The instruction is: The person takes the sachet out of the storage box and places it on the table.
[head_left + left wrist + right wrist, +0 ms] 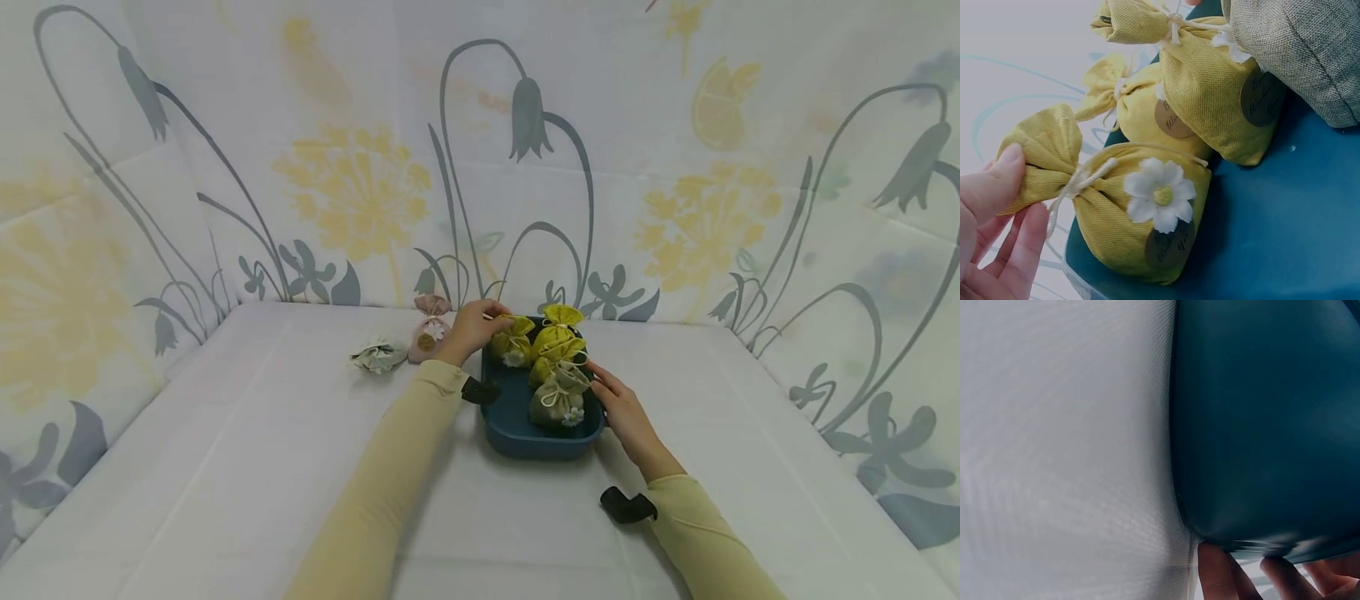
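Observation:
My left hand (471,329) pinches the gathered neck of a yellow drawstring pouch (1107,231) between thumb and fingers. This pouch carries a white fabric daisy and a round brown label, and sits at the far left inside a dark blue tub (542,448). Beside it in the tub are two more yellow pouches (1210,94), and a grey-green pouch (553,402) with a daisy lies nearer the front. My right hand (632,421) touches the tub's right side, its fingertips (1215,565) against the outer wall.
Left of the tub, a pink pouch (429,333) stands on the white-covered table (247,467). Next to it lies a pale pouch (378,356) with a leafy pattern. A floral-printed cloth (480,167) hangs behind and at both sides.

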The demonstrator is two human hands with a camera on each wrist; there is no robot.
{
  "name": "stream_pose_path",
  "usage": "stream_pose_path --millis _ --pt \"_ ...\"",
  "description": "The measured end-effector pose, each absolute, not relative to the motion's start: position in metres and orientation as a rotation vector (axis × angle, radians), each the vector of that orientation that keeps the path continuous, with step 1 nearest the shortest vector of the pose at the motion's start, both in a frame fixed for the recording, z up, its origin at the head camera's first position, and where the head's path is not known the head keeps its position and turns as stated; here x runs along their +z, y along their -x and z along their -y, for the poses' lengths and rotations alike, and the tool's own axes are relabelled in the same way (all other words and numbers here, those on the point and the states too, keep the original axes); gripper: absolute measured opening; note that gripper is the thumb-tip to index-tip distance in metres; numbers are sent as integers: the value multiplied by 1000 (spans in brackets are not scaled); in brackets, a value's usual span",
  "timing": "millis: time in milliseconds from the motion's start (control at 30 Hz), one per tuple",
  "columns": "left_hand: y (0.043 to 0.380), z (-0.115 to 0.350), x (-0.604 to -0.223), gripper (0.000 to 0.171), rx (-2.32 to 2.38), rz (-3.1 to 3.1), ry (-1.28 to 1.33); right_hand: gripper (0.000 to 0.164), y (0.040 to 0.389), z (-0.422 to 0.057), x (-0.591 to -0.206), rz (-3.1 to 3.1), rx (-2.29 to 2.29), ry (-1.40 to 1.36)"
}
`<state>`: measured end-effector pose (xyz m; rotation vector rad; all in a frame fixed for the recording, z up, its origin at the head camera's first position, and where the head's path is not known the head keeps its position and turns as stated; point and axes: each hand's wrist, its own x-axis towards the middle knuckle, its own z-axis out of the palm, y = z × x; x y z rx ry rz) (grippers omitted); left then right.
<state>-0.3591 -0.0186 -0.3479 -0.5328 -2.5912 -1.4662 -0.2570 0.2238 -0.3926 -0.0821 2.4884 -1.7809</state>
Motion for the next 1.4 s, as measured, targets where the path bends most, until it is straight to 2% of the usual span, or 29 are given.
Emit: stream_pose_path --millis 300,633,1400 --pt "360 22 -349 18 -1504 2492 467 47 256 -223 -391 -2490 -1773 68" --pt "357 29 -333 18 -1620 2402 525 47 257 -223 -392 -2488 -1785 67" --pt "345 58 -294 19 -1647 2395 458 48 256 -224 -393 -2494 -1775 91"
